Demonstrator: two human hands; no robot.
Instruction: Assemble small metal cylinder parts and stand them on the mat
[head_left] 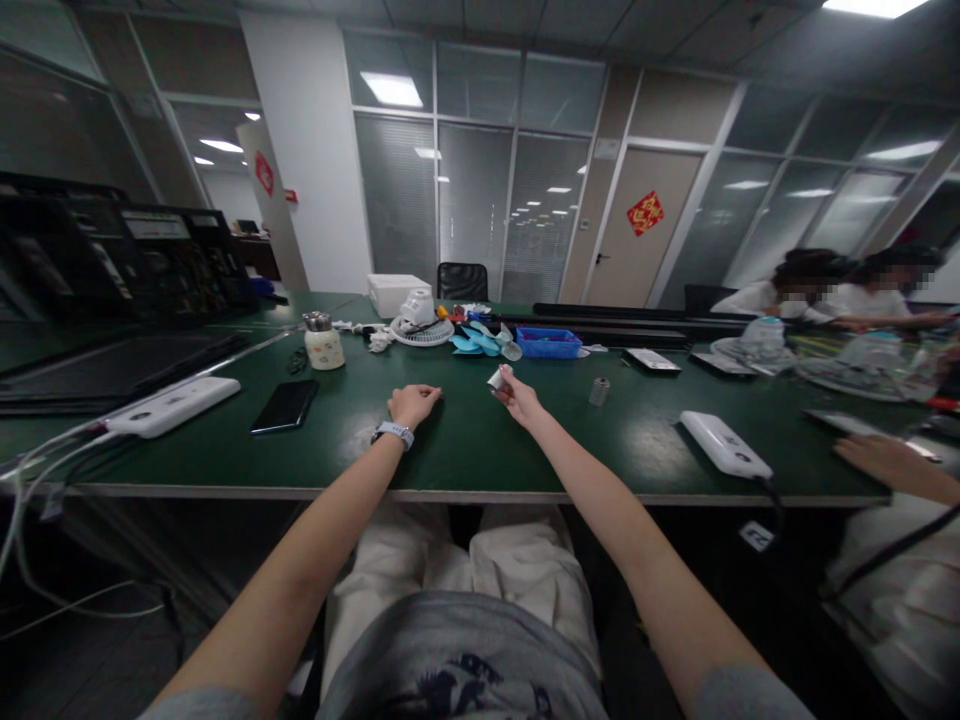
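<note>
I look down on a long dark-green tabletop [480,465] with a pale edge, in an office with a white pillar [304,150], glass partitions with blinds [472,200] and a beige door [641,220]. Two people in white sit at the far right, and a co-worker's hand [885,460] rests on the near right of the table.

My right hand [517,397] pinches a small silvery-white piece [496,380] between thumb and fingers, nearly closed, above the table in front of me. The piece looks tilted, its upper end leaning right, but it is too small and too covered for me to be sure of its long axis. My left hand [414,405] is loosely curled near the tabletop, fingertips drawn together; I cannot tell whether anything is inside. To the right, a short grey metallic cylinder [599,390] stands upright, long axis vertical.

Beyond my hands are light-blue plastic fan blades [478,342] and a blue plastic basket [549,349]. A red diamond-shaped paper [645,213] on the door carries gold characters I cannot read; a white cord tag [756,536] bears marks like digits.
</note>
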